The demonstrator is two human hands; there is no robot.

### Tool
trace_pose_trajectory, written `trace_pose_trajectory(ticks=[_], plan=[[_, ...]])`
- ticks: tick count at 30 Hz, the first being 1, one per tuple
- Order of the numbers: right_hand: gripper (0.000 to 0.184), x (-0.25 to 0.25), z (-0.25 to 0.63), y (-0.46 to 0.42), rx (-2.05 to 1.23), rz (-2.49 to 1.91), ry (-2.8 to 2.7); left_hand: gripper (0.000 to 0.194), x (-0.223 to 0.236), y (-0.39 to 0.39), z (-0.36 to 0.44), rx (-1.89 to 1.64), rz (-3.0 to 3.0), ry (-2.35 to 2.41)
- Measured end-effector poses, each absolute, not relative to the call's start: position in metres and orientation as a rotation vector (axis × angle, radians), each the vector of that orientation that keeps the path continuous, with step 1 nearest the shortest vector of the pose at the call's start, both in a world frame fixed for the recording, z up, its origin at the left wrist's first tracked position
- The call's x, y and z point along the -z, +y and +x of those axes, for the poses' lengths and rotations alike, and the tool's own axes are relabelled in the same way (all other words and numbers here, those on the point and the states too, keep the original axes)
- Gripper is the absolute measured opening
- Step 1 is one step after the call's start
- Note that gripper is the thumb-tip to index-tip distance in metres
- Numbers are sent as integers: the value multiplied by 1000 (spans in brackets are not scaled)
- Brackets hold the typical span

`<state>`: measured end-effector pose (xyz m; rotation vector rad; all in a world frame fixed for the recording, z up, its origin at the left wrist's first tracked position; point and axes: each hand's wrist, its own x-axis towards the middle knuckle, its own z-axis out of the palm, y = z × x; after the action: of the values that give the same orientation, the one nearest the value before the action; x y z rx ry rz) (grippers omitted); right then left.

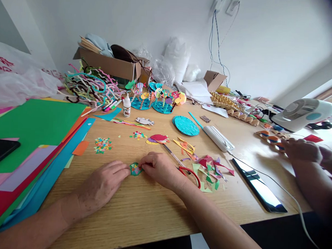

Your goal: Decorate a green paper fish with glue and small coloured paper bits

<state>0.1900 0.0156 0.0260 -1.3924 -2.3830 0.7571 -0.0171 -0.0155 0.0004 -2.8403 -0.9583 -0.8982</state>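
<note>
A small green paper cutout [135,169] covered with coloured paper bits lies on the wooden table between my hands. My left hand [106,178] has its fingers pressed together, their tips holding the cutout's left edge. At its right edge, my right hand [163,169] is closed in a pinch; what sits between its fingertips is hidden. Beyond my hands lie two piles of tiny paper bits, a mixed one [102,145] and a smaller one [138,135]. Coloured oval paper cutouts [158,138], a pen [172,153] and red-handled scissors [193,173] lie close to my right hand.
Coloured paper sheets [32,123] are stacked at left. A glue bottle [126,105], pipe cleaners [93,85] and a blue disc [185,125] stand or lie farther back. Paper scraps [212,169], a phone [258,186], a white power strip [218,138] and another person's hands [303,151] are at right.
</note>
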Motion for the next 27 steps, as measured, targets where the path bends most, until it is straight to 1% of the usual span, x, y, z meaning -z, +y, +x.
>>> trace_pose_trajectory(ticks=[5, 11, 15, 20, 23, 27], plan=[[26, -26, 191, 17, -833, -1376, -2312, 35, 1, -15, -17, 879, -2826, -933], [25, -27, 189, 17, -804, -1382, -2362, 36, 0, -16, -18, 882, -2825, -946], [23, -37, 191, 17, -879, -1441, -2242, 34, 0, -15, -18, 939, -2889, -1005], [16, -54, 208, 6, -781, -1464, -2039, 24, 2, -10, -23, 1083, -3038, -1344], [13, -56, 220, -13, -770, -1440, -1972, 24, -1, -7, -27, 1107, -3070, -1647], [15, -48, 230, -43, -721, -1380, -1982, 24, -10, -1, -31, 1121, -3030, -1959]])
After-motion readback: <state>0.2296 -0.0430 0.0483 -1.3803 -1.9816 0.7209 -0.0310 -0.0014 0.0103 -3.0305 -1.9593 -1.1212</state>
